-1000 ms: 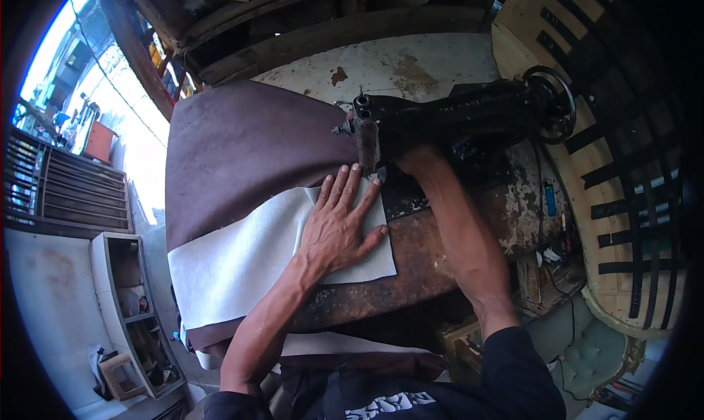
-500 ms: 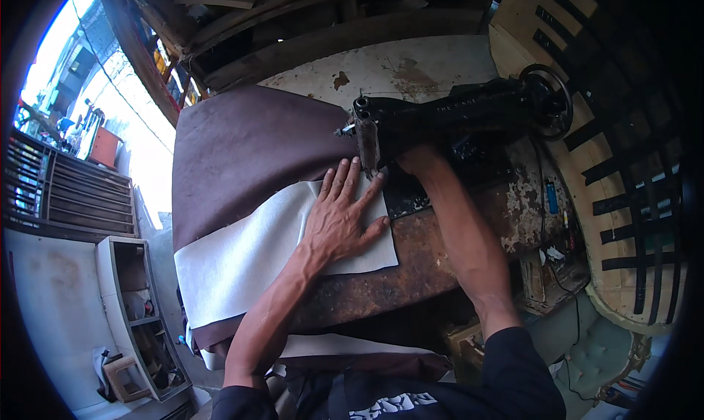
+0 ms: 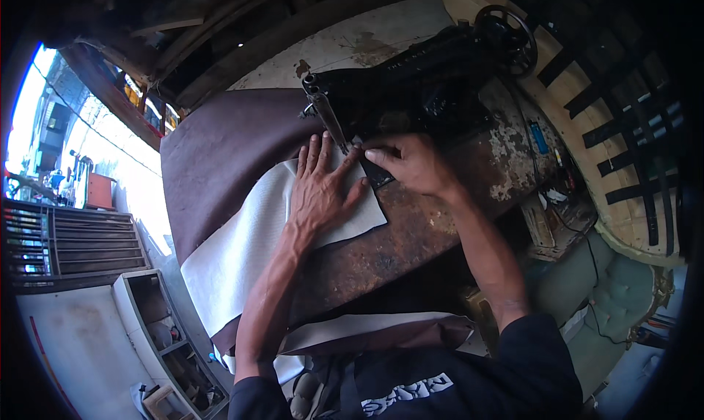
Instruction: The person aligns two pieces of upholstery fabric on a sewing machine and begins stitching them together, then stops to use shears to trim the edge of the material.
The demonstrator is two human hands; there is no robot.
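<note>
I see a person's bare left hand [image 3: 317, 192] lying flat near the middle of the frame, with its fingers spread. It rests on a pale, whitish flap of soft sheet [image 3: 242, 247], its fingertips near the foot of an old black metal sewing machine [image 3: 396, 79]. The bare right hand [image 3: 412, 163] is bent, just to the right of the left pointing finger. Its thumb and fingers are close together, but I cannot tell if they pinch anything. A big, dark brown, smooth sheet like leather [image 3: 231, 145] covers the left middle of the frame, beside the whitish flap. At its upper right end, the machine has a round black wheel [image 3: 506, 42]. Below is a rusty-brown table [image 3: 396, 251] with chipped patches. A small blue stick-shaped thing [image 3: 540, 137] lies on its right side. Farther right stands a tan wooden board with black straps [image 3: 576, 124].
</note>
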